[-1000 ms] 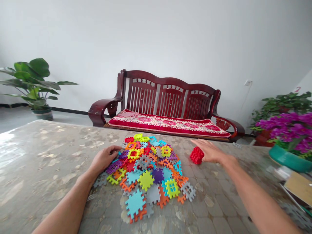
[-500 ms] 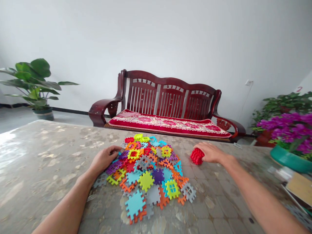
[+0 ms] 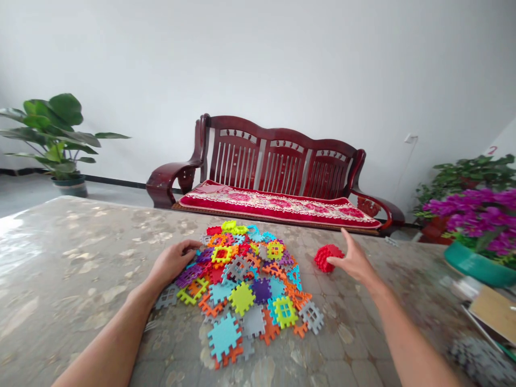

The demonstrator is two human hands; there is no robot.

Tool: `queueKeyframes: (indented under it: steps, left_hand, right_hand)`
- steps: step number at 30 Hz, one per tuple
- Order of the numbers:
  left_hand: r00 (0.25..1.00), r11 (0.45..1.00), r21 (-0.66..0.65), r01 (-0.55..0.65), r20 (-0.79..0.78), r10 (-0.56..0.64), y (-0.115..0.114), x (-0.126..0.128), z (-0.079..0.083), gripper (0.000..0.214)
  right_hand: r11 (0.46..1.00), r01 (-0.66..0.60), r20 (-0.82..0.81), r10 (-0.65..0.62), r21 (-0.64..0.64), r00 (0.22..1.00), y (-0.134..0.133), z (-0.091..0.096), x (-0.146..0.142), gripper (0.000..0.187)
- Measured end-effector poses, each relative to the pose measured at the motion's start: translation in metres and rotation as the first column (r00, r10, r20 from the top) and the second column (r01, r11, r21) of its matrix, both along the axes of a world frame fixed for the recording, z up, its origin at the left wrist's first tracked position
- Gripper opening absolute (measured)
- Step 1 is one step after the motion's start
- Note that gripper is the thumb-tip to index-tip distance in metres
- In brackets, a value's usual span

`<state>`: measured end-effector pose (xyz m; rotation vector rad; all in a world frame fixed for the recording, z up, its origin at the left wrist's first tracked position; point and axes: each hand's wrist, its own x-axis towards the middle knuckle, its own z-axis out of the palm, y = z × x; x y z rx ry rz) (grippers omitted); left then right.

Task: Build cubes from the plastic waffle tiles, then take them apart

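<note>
A heap of notched plastic interlocking tiles (image 3: 242, 298) in many colours, some with window cut-outs, lies in the middle of the table. My left hand (image 3: 177, 260) rests against the heap's left edge, its fingers loosely extended beside the purple tiles and gripping nothing. Right of the heap stands a small stack of red tiles (image 3: 324, 258) on the tabletop. My right hand (image 3: 352, 260) is just beside that stack with thumb and fingers spread wide. Its thumb tip is at the stack's right side; whether it touches I cannot tell.
The table (image 3: 100, 269) has a patterned, glossy cover. Beyond it stands a dark red wooden bench (image 3: 278, 161). At the right are a teal flower pot (image 3: 479, 263), a tan cardboard piece (image 3: 494, 309) and a blurred pile of grey tiles (image 3: 479, 357).
My right hand has let go of the red stack, its fingers opening and drawing away to the right. The stack stays on the table. My left hand has not visibly moved.
</note>
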<state>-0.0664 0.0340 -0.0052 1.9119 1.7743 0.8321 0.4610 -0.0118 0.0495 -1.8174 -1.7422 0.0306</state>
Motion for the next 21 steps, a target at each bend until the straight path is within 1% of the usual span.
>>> queueKeyframes:
  steps: [1, 2, 4, 6, 8, 10, 12, 15, 18, 21]
  left_hand:
    - [1.000, 1.000, -0.001, -0.001, -0.001, 0.001, 0.000, 0.000, 0.000, 0.040]
    - [1.000, 1.000, -0.001, -0.001, -0.003, 0.001, 0.000, 0.000, 0.000, 0.041]
    - [1.000, 1.000, 0.001, 0.002, -0.003, -0.002, 0.000, 0.000, 0.000, 0.041]
    - [1.000, 1.000, 0.007, 0.002, 0.001, -0.002, 0.000, 0.000, 0.000, 0.042]
    - [1.000, 1.000, 0.013, 0.001, 0.009, -0.001, 0.000, 0.000, 0.000, 0.041]
    - [1.000, 1.000, 0.010, 0.001, 0.016, -0.001, 0.000, -0.001, -0.001, 0.041]
    - [1.000, 1.000, 0.002, 0.000, 0.021, -0.001, 0.000, -0.001, -0.001, 0.041]
    - [1.000, 1.000, 0.000, -0.004, 0.025, 0.004, 0.001, -0.001, -0.002, 0.040]
    - [1.000, 1.000, 0.007, -0.006, 0.030, 0.006, 0.002, -0.001, -0.003, 0.040]
    - [1.000, 1.000, 0.011, 0.001, 0.029, -0.002, 0.004, -0.002, -0.005, 0.040]
  right_hand:
    - [0.995, 0.079, -0.105, -0.073, 0.056, 0.992, -0.002, -0.010, -0.004, 0.108]
    - [0.986, 0.143, -0.195, -0.125, 0.084, 0.973, -0.003, -0.020, -0.009, 0.111]
    - [0.968, 0.235, -0.328, -0.196, 0.084, 0.924, -0.004, -0.037, -0.022, 0.118]
    - [0.946, 0.311, -0.408, -0.252, 0.085, 0.878, -0.005, -0.048, -0.034, 0.121]
    - [0.919, 0.385, -0.453, -0.307, 0.088, 0.837, -0.005, -0.053, -0.044, 0.124]
    - [0.898, 0.435, -0.472, -0.358, 0.061, 0.806, -0.006, -0.052, -0.050, 0.127]
    - [0.890, 0.456, -0.460, -0.404, 0.003, 0.791, -0.007, -0.049, -0.054, 0.127]
    - [0.878, 0.474, -0.412, -0.458, -0.070, 0.787, -0.008, -0.045, -0.060, 0.120]
    - [0.874, 0.479, -0.396, -0.470, -0.084, 0.789, -0.009, -0.045, -0.062, 0.118]
    - [0.880, 0.470, -0.374, -0.461, -0.072, 0.805, -0.013, -0.048, -0.059, 0.123]
